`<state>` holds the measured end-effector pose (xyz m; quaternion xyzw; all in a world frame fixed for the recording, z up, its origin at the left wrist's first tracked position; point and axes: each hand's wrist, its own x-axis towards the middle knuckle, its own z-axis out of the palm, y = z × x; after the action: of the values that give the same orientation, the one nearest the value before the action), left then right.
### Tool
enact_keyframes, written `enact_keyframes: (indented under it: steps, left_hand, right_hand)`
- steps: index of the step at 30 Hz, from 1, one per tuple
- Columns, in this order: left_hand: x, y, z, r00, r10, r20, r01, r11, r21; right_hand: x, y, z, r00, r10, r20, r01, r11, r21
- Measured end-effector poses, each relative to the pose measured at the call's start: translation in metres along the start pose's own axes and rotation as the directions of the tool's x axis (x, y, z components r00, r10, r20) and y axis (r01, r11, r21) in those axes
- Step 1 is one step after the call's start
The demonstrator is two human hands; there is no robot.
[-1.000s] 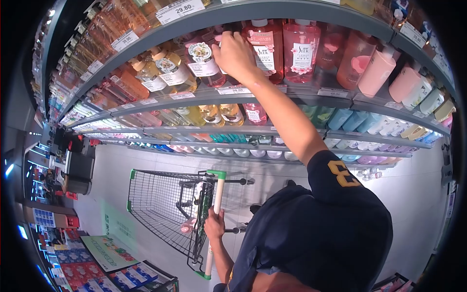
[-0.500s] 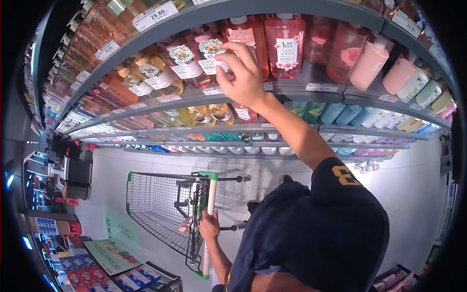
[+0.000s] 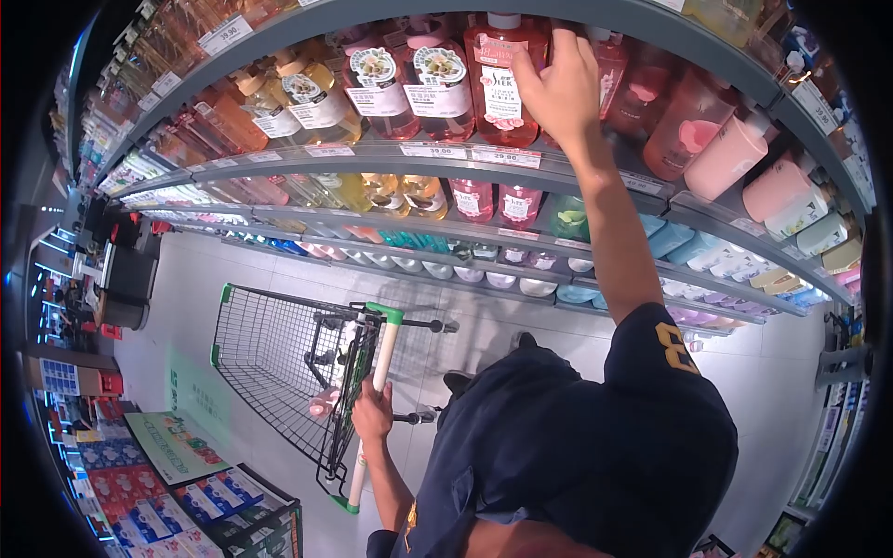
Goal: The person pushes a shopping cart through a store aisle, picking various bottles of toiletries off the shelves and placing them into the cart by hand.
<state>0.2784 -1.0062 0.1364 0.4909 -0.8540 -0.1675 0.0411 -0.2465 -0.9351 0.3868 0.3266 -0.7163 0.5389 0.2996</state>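
Note:
My left hand (image 3: 372, 409) is wrapped round the pale handle (image 3: 383, 367) of a wire shopping cart (image 3: 270, 344). On the shelf above, my right hand (image 3: 561, 88) reaches in among red and pink bottles. Its thumb lies by the label of a red bottle (image 3: 502, 84); its fingers bend over the top of something I cannot make out. Just right of the hand stands another pinkish red bottle (image 3: 609, 70), partly covered by it. Two pink bottles with round flower labels (image 3: 439, 84) are to the left. A pink item (image 3: 324, 402) lies in the cart.
The curved shelf edge (image 3: 372, 153) with price tags runs below my right hand, with more bottle rows beneath. Boxed goods (image 3: 139, 484) and a green sign (image 3: 177, 446) are at the lower left. A dark counter (image 3: 128, 270) stands at the far left.
My right hand has left the flower-label bottles and moved right to the red bottles. The cart, with my left hand on it, sits further left and slightly higher in view.

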Motion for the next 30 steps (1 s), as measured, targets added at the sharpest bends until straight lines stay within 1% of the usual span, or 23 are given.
enact_keyframes:
  steps: [2, 3, 4, 6, 7, 9, 10, 12, 15, 16, 18, 19, 21, 22, 24, 25, 26, 28, 29, 30]
  left_hand:
    - [0.001, -0.003, 0.003, 0.996, -0.060, 0.065, 0.058, 0.998, 0.033]
    - [0.001, -0.004, 0.003, 0.994, -0.079, 0.071, 0.077, 0.996, 0.034]
    - [0.001, -0.003, 0.003, 0.994, -0.084, 0.070, 0.082, 0.996, 0.035]
    - [0.001, -0.003, 0.001, 0.994, -0.077, 0.084, 0.075, 0.997, 0.018]
    - [0.001, -0.002, 0.001, 0.993, -0.083, 0.081, 0.082, 0.997, 0.017]
    - [0.000, -0.001, 0.002, 0.996, -0.071, 0.056, 0.068, 0.997, 0.045]
    - [0.000, 0.000, 0.002, 0.996, -0.073, 0.055, 0.071, 0.996, 0.045]
    - [0.001, 0.001, 0.001, 0.995, -0.080, 0.060, 0.078, 0.996, 0.039]
    - [0.002, 0.005, -0.003, 0.994, -0.084, 0.070, 0.082, 0.996, 0.041]
    - [0.002, 0.005, -0.003, 0.994, -0.083, 0.070, 0.080, 0.996, 0.045]
    - [0.002, 0.005, -0.002, 0.996, -0.072, 0.051, 0.071, 0.997, 0.014]
    - [0.002, 0.003, -0.001, 0.996, -0.073, 0.046, 0.072, 0.997, 0.024]
    - [0.002, 0.004, -0.001, 0.997, -0.073, 0.039, 0.072, 0.997, 0.032]
    - [0.001, 0.004, -0.001, 0.997, -0.071, 0.032, 0.070, 0.997, 0.038]
    - [0.001, 0.002, 0.001, 0.996, -0.080, 0.032, 0.079, 0.996, 0.042]
    - [0.001, 0.002, 0.001, 0.995, -0.088, 0.036, 0.086, 0.995, 0.044]
    - [0.000, 0.003, 0.001, 0.996, -0.090, 0.029, 0.088, 0.995, 0.046]
    - [0.000, 0.004, 0.001, 0.996, -0.091, 0.024, 0.089, 0.993, 0.077]
    - [0.001, 0.003, 0.003, 0.996, -0.088, 0.015, 0.087, 0.992, 0.092]
    - [0.002, 0.002, 0.003, 0.996, -0.083, 0.013, 0.081, 0.992, 0.096]
  right_hand:
    - [0.008, 0.005, 0.008, 0.990, -0.067, 0.123, 0.093, 0.972, -0.215]
    - [0.009, 0.006, 0.011, 0.978, -0.091, 0.188, 0.148, 0.938, -0.314]
    - [0.008, 0.005, 0.014, 0.977, -0.092, 0.191, 0.149, 0.939, -0.309]
    - [0.006, 0.002, 0.020, 0.969, -0.069, 0.237, 0.167, 0.891, -0.422]
    - [0.005, 0.001, 0.022, 0.968, -0.073, 0.240, 0.170, 0.893, -0.417]
    - [0.001, 0.000, 0.024, 0.977, -0.135, 0.162, 0.194, 0.880, -0.434]
    - [0.000, -0.002, 0.023, 0.977, -0.136, 0.164, 0.195, 0.881, -0.432]
    - [-0.003, -0.008, 0.021, 0.974, -0.173, 0.148, 0.218, 0.894, -0.391]
    - [-0.006, -0.019, 0.016, 0.977, -0.184, 0.112, 0.212, 0.909, -0.358]
    - [-0.007, -0.022, 0.013, 0.978, -0.179, 0.111, 0.208, 0.910, -0.359]
    - [-0.008, -0.028, 0.006, 0.988, -0.100, 0.117, 0.128, 0.954, -0.271]
    - [-0.009, -0.029, 0.003, 0.988, -0.098, 0.118, 0.126, 0.955, -0.269]
    - [-0.010, -0.027, -0.003, 0.975, -0.099, 0.200, 0.126, 0.984, -0.125]
    - [-0.012, -0.025, -0.003, 0.975, -0.100, 0.199, 0.126, 0.985, -0.120]
    - [-0.020, -0.019, 0.001, 0.947, -0.035, 0.320, 0.012, 0.997, 0.074]
    - [-0.024, -0.018, 0.001, 0.953, -0.078, 0.292, 0.037, 0.989, 0.142]
    - [-0.030, -0.019, 0.002, 0.954, -0.080, 0.288, 0.038, 0.988, 0.148]
    - [-0.043, -0.022, 0.002, 0.960, -0.131, 0.246, 0.059, 0.959, 0.278]
    - [-0.050, -0.025, 0.003, 0.966, -0.207, 0.156, 0.150, 0.936, 0.319]
    - [-0.058, -0.030, -0.001, 0.960, -0.252, 0.119, 0.199, 0.919, 0.339]
